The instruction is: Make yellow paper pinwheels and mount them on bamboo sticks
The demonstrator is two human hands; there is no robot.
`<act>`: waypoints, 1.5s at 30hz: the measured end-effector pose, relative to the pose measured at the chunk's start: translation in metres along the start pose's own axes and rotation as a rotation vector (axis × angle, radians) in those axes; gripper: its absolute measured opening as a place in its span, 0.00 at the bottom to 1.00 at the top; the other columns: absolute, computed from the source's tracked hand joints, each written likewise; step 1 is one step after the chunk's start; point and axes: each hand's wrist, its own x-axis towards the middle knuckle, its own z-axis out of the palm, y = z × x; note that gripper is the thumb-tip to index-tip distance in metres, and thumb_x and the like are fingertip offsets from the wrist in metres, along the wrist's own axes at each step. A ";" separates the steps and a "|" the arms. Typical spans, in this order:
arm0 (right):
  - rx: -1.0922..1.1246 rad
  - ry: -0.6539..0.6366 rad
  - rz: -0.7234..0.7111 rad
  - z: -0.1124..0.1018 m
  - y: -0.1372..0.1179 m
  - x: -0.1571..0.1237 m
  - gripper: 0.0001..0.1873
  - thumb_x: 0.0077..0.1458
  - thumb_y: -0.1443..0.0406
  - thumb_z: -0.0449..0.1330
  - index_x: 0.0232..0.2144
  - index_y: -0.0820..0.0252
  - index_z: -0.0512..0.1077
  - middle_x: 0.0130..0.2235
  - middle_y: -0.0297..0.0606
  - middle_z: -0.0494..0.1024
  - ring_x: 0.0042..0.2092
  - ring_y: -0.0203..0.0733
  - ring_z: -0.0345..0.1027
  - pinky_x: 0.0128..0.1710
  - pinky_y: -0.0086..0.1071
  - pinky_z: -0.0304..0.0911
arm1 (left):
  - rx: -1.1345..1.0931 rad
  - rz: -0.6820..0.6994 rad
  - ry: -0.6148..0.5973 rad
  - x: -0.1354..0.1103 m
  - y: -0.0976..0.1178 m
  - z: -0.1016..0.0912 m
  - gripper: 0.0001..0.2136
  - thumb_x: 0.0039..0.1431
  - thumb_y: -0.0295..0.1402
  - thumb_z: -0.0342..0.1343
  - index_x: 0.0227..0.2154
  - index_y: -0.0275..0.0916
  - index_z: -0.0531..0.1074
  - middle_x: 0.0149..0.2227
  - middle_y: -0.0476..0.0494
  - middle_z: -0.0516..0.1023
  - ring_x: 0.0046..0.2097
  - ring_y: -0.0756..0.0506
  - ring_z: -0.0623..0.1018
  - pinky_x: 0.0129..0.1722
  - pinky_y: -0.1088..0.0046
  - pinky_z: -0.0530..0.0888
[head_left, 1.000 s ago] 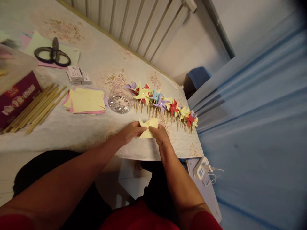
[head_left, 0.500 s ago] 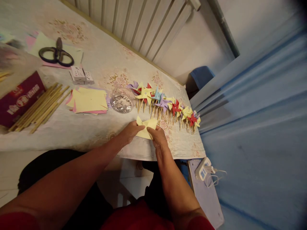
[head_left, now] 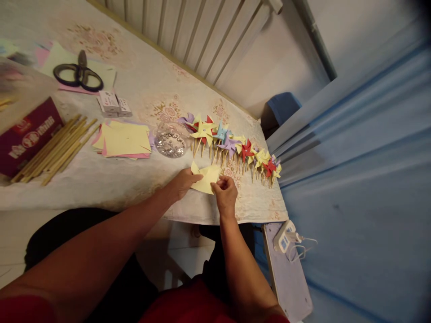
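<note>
A sheet of yellow paper (head_left: 206, 179) with cut, partly folded corners is held above the front of the table. My left hand (head_left: 186, 181) pinches its left side, thumb on top. At the sheet's lower right corner, my right hand (head_left: 226, 190) has its thumb and fingertips closed on the edge. Just beyond the paper stands a row of finished paper pinwheels (head_left: 229, 144) in yellow, red, purple and blue on sticks. Left of them lies a clear bag of small shiny fasteners (head_left: 170, 143). A stack of yellow and pink paper (head_left: 126, 140) is beside the bag.
Wooden sticks (head_left: 55, 150) lean by a dark red box (head_left: 30, 134) at the left. Black-handled scissors (head_left: 79, 75) rest on paper behind two small white boxes (head_left: 113, 104). A power strip (head_left: 285, 237) lies on a low surface beside the blue curtain (head_left: 357, 179).
My right hand has shifted from the paper's middle right to its lower right corner, its thumb drawn back off the centre. My left hand keeps its hold.
</note>
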 end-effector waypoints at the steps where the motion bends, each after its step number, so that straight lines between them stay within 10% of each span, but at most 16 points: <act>1: -0.067 0.014 -0.072 -0.002 -0.001 -0.002 0.15 0.40 0.64 0.67 0.35 0.57 0.73 0.27 0.27 0.70 0.29 0.36 0.63 0.34 0.32 0.63 | 0.002 0.000 0.003 0.000 0.001 0.000 0.11 0.41 0.30 0.63 0.31 0.33 0.75 0.27 0.45 0.79 0.30 0.48 0.76 0.32 0.75 0.71; 6: -0.258 -0.201 -0.338 -0.013 -0.013 -0.012 0.07 0.51 0.66 0.61 0.34 0.55 0.79 0.29 0.32 0.68 0.33 0.38 0.62 0.36 0.32 0.61 | 0.046 0.016 0.008 -0.002 0.002 0.001 0.11 0.41 0.30 0.62 0.31 0.34 0.75 0.28 0.46 0.78 0.31 0.48 0.76 0.33 0.75 0.70; 13: -0.201 -0.368 -0.303 -0.016 -0.011 -0.015 0.08 0.53 0.65 0.61 0.32 0.53 0.81 0.32 0.35 0.75 0.32 0.38 0.64 0.34 0.32 0.60 | 0.066 0.025 -0.002 -0.004 0.003 0.002 0.13 0.41 0.29 0.62 0.34 0.33 0.77 0.29 0.46 0.80 0.33 0.47 0.77 0.35 0.75 0.71; 28: 0.064 -0.304 0.162 0.003 -0.008 -0.015 0.11 0.46 0.56 0.65 0.26 0.56 0.71 0.22 0.27 0.74 0.17 0.31 0.56 0.19 0.27 0.50 | 0.185 0.057 -0.012 -0.009 0.005 0.008 0.07 0.41 0.30 0.61 0.26 0.34 0.75 0.23 0.50 0.76 0.27 0.50 0.71 0.30 0.75 0.68; 45: -0.062 -0.140 0.156 0.016 -0.005 -0.016 0.07 0.46 0.62 0.60 0.20 0.56 0.67 0.16 0.24 0.68 0.17 0.32 0.58 0.20 0.27 0.53 | 0.160 0.024 0.002 -0.009 0.004 0.010 0.08 0.42 0.25 0.59 0.29 0.33 0.78 0.25 0.49 0.78 0.27 0.49 0.73 0.30 0.75 0.69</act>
